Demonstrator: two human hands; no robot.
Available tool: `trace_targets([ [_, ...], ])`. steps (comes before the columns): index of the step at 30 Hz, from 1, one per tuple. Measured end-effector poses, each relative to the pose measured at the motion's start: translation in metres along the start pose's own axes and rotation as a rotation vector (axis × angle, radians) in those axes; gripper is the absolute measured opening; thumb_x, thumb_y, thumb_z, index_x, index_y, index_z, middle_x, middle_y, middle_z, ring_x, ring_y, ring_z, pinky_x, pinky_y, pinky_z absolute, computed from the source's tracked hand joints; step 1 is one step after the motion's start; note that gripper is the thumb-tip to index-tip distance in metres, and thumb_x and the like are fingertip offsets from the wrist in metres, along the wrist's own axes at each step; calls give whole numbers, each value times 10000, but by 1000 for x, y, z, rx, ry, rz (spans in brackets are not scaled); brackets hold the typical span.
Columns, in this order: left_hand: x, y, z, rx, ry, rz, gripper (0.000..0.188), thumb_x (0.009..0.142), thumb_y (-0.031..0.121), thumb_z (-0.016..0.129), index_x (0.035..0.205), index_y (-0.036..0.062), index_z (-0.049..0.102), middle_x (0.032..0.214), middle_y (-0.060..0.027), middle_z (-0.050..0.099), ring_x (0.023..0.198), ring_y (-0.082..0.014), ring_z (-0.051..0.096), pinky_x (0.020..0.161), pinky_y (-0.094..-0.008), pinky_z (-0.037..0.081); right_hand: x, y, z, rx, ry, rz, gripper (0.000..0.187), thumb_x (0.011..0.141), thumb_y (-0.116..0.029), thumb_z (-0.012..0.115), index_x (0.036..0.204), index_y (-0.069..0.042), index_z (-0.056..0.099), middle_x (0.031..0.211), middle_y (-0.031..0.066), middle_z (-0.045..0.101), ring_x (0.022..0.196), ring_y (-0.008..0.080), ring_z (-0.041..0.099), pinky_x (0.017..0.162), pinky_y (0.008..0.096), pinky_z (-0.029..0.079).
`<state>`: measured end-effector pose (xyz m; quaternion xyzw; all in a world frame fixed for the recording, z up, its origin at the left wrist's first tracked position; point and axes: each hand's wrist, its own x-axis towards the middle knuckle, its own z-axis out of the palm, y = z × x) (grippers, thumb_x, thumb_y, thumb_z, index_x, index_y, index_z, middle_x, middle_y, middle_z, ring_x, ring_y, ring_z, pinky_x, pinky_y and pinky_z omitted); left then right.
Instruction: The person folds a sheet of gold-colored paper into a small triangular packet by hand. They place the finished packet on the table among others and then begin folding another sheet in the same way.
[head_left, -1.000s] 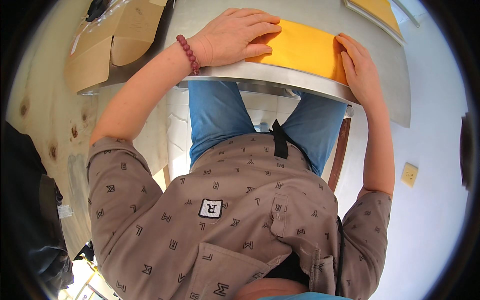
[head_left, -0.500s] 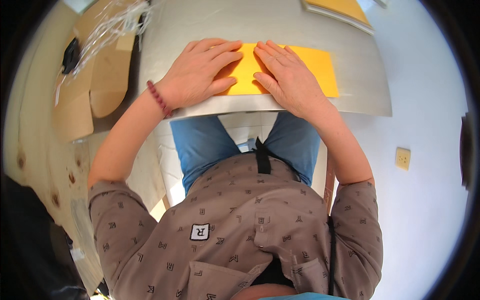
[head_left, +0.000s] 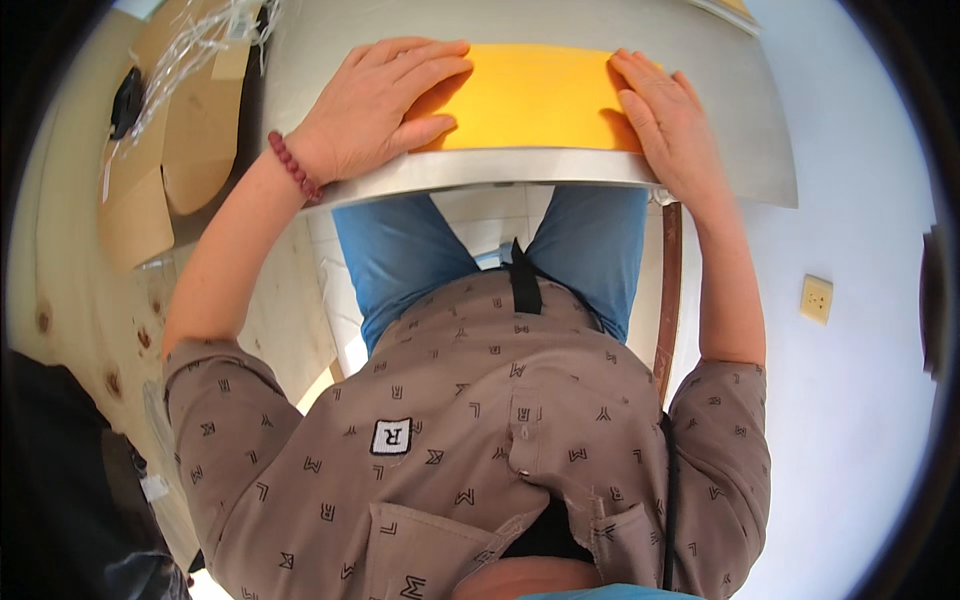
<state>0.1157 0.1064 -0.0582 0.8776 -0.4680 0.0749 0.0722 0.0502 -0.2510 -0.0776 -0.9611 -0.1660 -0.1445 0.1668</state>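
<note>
A yellow-orange sheet, folded paper by its look [head_left: 540,98], lies flat along the near edge of a grey metal table [head_left: 330,45]. My left hand [head_left: 390,95] rests on its left end, fingers stretched out and thumb apart. Over the right end lies my right hand [head_left: 668,118], its fingers extended and flat, thumb side toward the middle. Neither hand grips the sheet. Both palms hide the ends of it. A dark red bead bracelet [head_left: 294,166] circles my left wrist.
An opened brown cardboard box [head_left: 205,130] stands left of the table, with white shredded strips [head_left: 195,50] and a black object [head_left: 126,103] on it. At the far right of the table, part of another yellow stack [head_left: 730,12] shows. A wall with a socket [head_left: 816,299] stands right.
My right hand has slid rightward along the sheet to its right end, uncovering the middle. My left hand stays at the left end. The whole table scene sits higher in view.
</note>
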Motion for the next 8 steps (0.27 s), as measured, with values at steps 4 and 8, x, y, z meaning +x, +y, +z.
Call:
trace_targets([
  [4, -1, 0, 3, 25, 5, -8, 558, 996, 360, 584, 1502, 139, 505, 1594, -49, 476, 1448, -282, 420, 1229, -430, 292, 0, -1, 1, -78, 13, -10, 457, 1076, -374, 506, 1451, -129, 598, 1515, 66, 581, 1464, 240, 468, 1249, 501, 262],
  [8, -1, -5, 4, 78, 33, 32, 542, 1026, 469, 543, 1490, 188, 532, 1584, -31, 495, 1444, -255, 434, 1229, -426, 302, 1, 0, 1, -88, 0, -10, 467, 1074, -381, 516, 1467, -139, 584, 1525, 66, 572, 1476, 230, 454, 1260, 501, 237],
])
